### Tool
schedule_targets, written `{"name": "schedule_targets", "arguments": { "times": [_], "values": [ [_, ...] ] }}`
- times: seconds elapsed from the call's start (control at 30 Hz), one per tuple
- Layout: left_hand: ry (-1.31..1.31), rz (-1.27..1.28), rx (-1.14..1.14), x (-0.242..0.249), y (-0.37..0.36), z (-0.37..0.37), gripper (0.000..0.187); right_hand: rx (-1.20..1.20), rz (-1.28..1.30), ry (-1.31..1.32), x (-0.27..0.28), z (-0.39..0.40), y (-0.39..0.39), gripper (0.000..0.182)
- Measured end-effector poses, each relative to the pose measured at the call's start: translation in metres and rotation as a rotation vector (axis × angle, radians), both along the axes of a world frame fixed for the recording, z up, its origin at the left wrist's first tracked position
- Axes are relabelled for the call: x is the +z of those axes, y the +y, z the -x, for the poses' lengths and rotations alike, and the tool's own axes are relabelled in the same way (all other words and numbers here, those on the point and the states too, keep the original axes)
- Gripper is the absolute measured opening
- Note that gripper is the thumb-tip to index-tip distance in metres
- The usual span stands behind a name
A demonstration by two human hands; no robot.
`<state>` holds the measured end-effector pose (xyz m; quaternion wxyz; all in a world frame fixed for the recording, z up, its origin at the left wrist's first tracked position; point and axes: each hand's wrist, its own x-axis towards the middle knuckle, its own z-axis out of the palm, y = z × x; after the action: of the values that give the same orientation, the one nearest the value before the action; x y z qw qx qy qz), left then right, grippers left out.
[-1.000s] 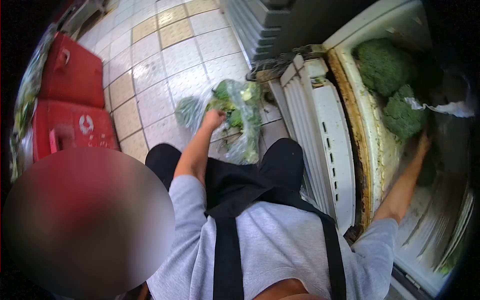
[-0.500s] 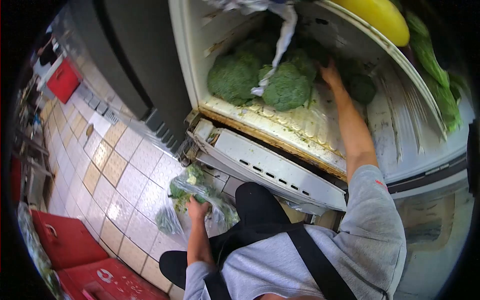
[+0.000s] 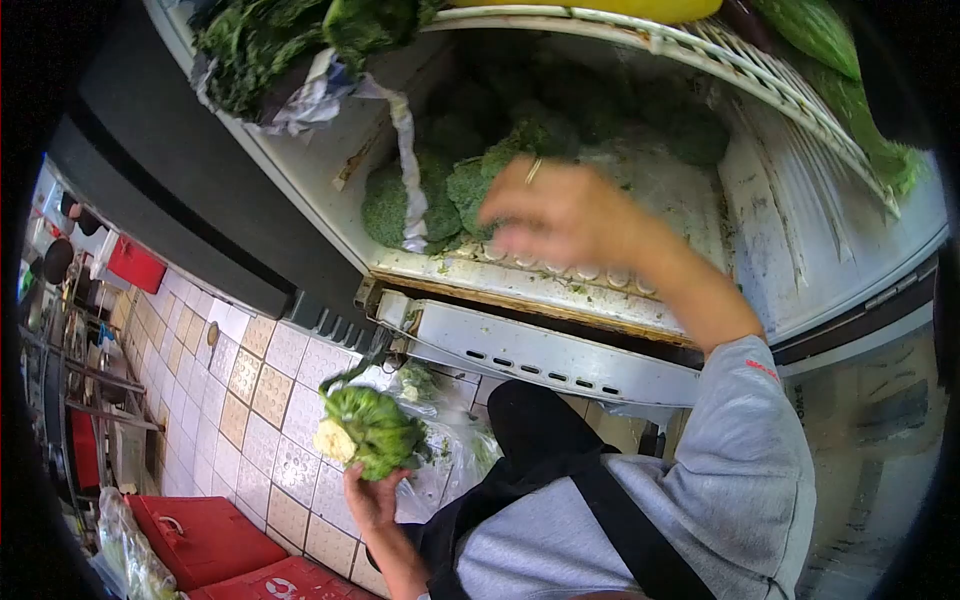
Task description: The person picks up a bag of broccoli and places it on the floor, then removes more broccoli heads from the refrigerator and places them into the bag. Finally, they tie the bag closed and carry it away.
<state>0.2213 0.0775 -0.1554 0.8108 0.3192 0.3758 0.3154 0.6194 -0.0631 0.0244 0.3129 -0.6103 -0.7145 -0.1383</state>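
A floor of pale and tan tiles point(image 3: 285, 410) is seen beside an open refrigerated cabinet point(image 3: 690, 235), with red containers point(image 3: 200, 540) at the lower left of the view. Brown staining is noted along the front edge of the cabinet floor, and green crumbs are scattered near that edge. Below it, a white slotted panel point(image 3: 545, 350) is observed. Dark green broccoli heads point(image 3: 410, 205) are grouped toward the left side and rear of the compartment; a white torn strip point(image 3: 408, 160) is draped in front of them. A wire shelf point(image 3: 650, 40) is fitted above, on which part of a yellow item point(image 3: 600, 8) and long green vegetables point(image 3: 815, 40) are seen.

A green head with a pale cut stem point(image 3: 370, 430) is gripped from below in the left hand point(image 3: 370, 497), above the floor and outside the cabinet. A clear plastic bag point(image 3: 455, 440) with green pieces is found on the tiles just beyond it.

The right hand point(image 3: 550, 215) is held before the broccoli near the front edge, fingers bent and blurred by motion. A thin pale loop point(image 3: 534, 170) is visible at its fingers; whether it is gripped, or the broccoli touched, cannot be determined.
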Motion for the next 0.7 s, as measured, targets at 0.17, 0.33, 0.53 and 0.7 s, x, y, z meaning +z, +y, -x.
{"name": "schedule_targets", "arguments": {
  "times": [0.17, 0.33, 0.53, 0.7],
  "values": [
    [-0.351, 0.103, -0.396, 0.081, -0.056, -0.124, 0.056, 0.286, 0.501, 0.058, 0.021, 0.07, -0.036, 0.066],
    [-0.721, 0.027, -0.823, 0.11, -0.059, -0.204, 0.069, -0.156, 0.133, 0.147, 0.034, 0.041, -0.062, 0.081],
    [-0.505, -0.296, -0.883, 0.106, -0.066, -0.195, 0.066, -0.175, -0.134, 1.209, 0.032, -0.067, -0.064, 0.051],
    [-0.231, -0.117, -0.817, 0.035, -0.061, -0.132, 0.057, -0.326, -0.34, 1.297, 0.015, -0.212, -0.027, 0.056]
  ]
}}
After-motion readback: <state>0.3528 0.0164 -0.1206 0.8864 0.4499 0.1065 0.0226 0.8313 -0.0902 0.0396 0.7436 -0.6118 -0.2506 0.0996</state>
